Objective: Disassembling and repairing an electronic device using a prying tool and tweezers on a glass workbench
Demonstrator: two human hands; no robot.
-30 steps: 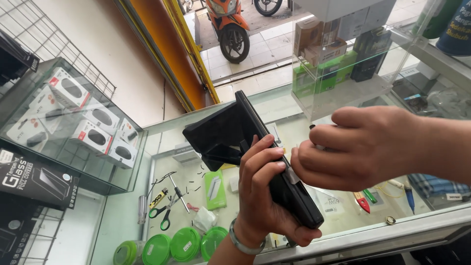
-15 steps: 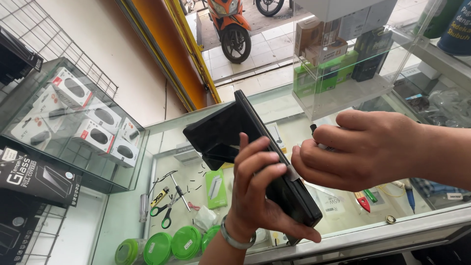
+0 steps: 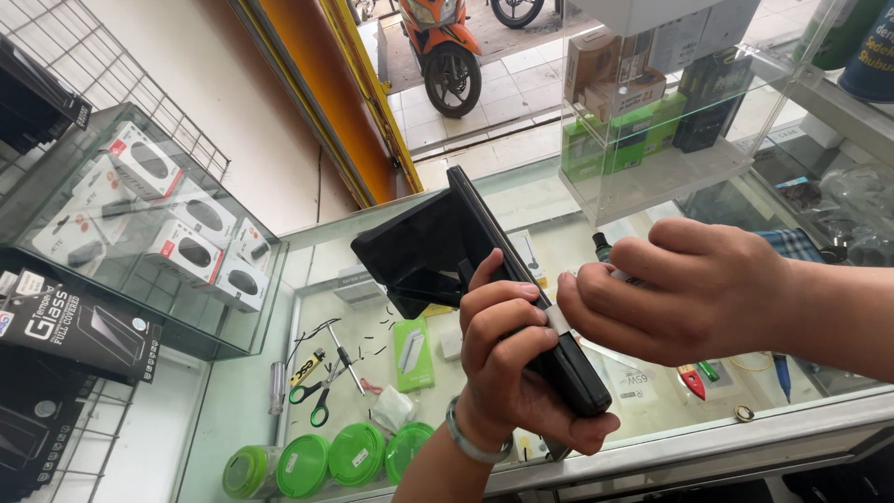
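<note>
My left hand (image 3: 517, 363) grips the lower end of a black phone in a flip case (image 3: 484, 270), held edge-on and tilted above a glass counter (image 3: 708, 438). The case's flap hangs open to the left. My right hand (image 3: 684, 289) is closed around a small dark-tipped tool (image 3: 603, 247), and its fingertips touch a white strip (image 3: 557, 319) on the phone's edge, right beside my left thumb. A metal bracelet sits on my left wrist.
Under the counter's glass lie scissors (image 3: 317, 396), screwdrivers, green round tubs (image 3: 331, 458) and a green packet (image 3: 410, 352). A glass case of boxed goods (image 3: 140, 214) stands at left and a box-filled glass shelf (image 3: 643, 102) at right. An orange scooter (image 3: 447, 47) is parked outside.
The phone and both hands have stayed almost in place. My left fingers have shifted slightly on the phone's edge, and my right hand has edged a little closer to it.
</note>
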